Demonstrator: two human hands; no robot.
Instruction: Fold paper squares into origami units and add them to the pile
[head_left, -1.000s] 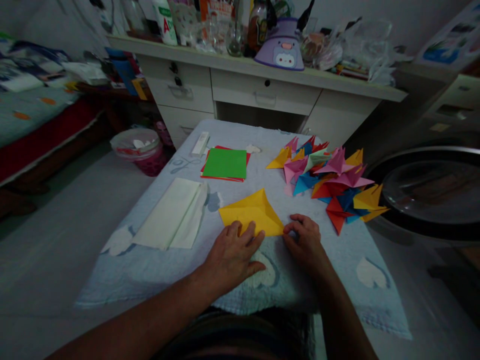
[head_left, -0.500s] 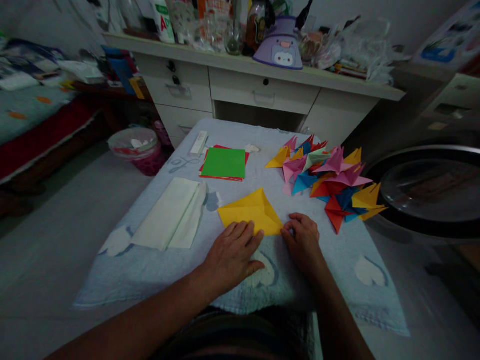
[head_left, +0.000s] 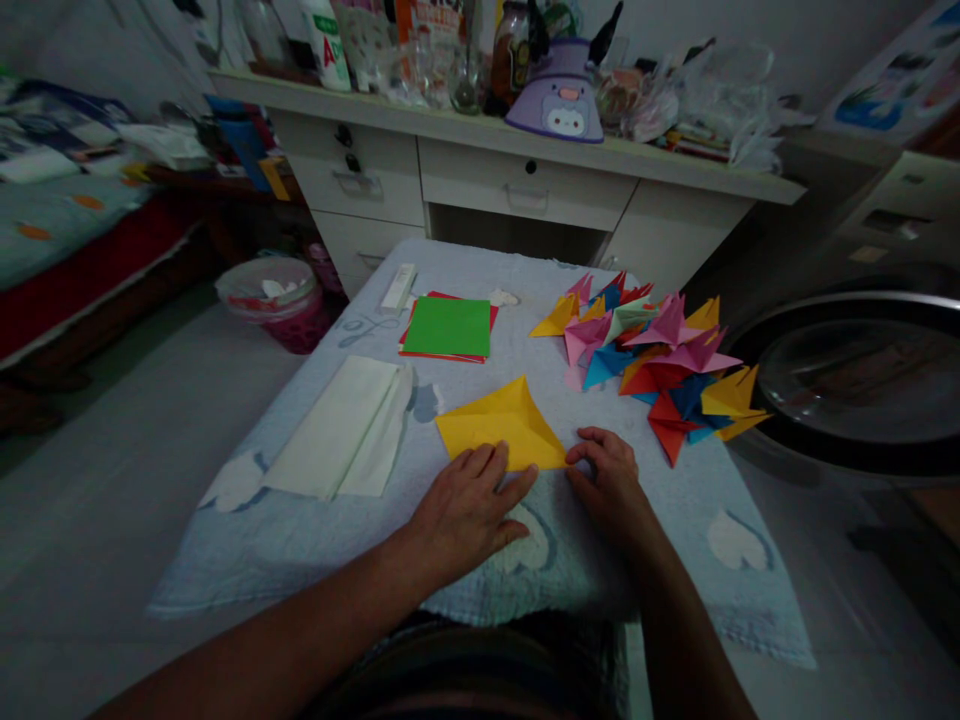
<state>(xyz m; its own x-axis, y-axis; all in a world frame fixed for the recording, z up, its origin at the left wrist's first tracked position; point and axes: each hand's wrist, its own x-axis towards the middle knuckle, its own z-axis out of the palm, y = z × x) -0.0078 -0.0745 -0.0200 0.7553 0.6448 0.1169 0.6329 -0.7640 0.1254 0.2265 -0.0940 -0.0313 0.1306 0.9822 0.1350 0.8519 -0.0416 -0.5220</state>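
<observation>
A yellow sheet of origami paper (head_left: 499,412), with creases and a folded lower edge, lies on the cloth-covered table in front of me. My left hand (head_left: 466,510) rests flat on its near edge, fingers stretched out and thumb apart. At the paper's right corner, my right hand (head_left: 606,480) has its thumb and forefinger closed on the tip, the other fingers curled. Farther right sits a heap of folded paper cranes (head_left: 667,355) in pink, red, blue and yellow. A stack of square paper (head_left: 448,327), green on top, lies beyond the yellow sheet.
A folded whitish cloth or paper (head_left: 341,425) lies left of my left hand. Toward the back left is a small white box (head_left: 398,288). A drawer desk (head_left: 525,180) stands behind the table, a waste bin (head_left: 277,305) at left and a front-loading washing machine (head_left: 862,370) at right.
My left forefinger has slid slightly to the right along the paper's near edge. My right hand stays at the corner, almost unmoved.
</observation>
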